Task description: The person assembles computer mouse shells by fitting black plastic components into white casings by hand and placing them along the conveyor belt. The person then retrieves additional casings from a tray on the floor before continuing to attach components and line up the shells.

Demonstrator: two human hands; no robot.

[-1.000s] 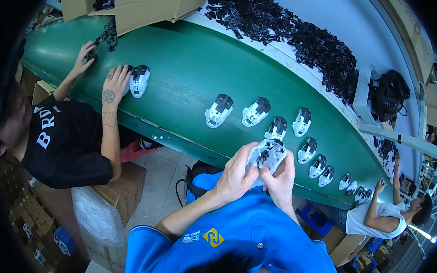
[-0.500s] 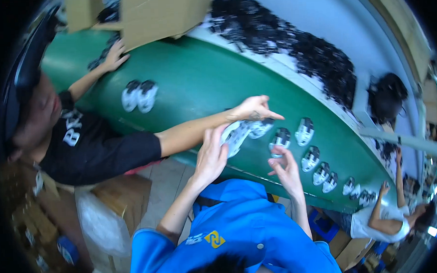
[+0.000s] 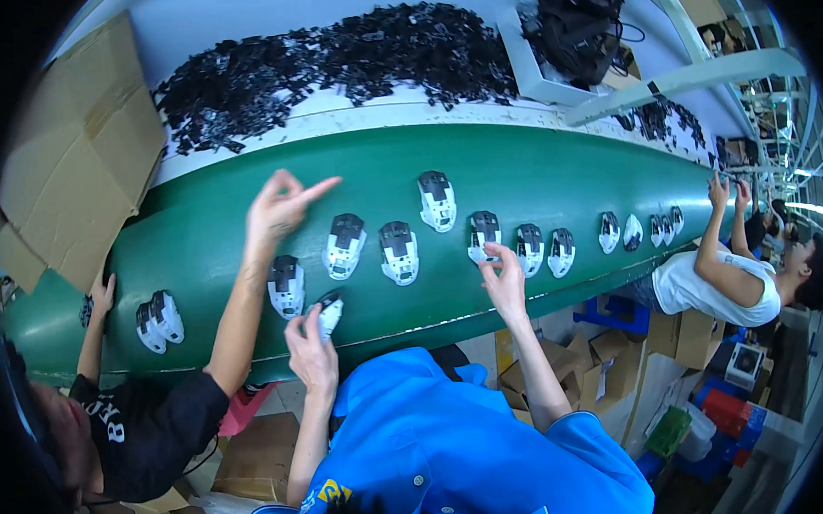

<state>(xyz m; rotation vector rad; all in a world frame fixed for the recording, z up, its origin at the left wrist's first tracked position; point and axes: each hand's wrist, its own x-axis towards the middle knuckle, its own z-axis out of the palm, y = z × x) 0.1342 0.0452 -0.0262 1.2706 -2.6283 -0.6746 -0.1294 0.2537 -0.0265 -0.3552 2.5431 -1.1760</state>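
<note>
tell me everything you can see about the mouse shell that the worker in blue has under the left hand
The mouse shell is a small computer-mouse housing, white with a dark grey or black top section, plastic by its look. It lies tilted on the near edge of the green conveyor belt, at the left end of a row of like shells. The left hand has its fingertips on its near side; whether they grip it cannot be told. A neighbouring shell lies just beside it.

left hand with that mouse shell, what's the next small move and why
Probably lower the mouse shell flat onto the green belt and let go. The left hand holds it tilted at the near edge, beside another shell lying flat in the row. The right hand is further along, fingers by a shell, so it seems busy there.
</note>
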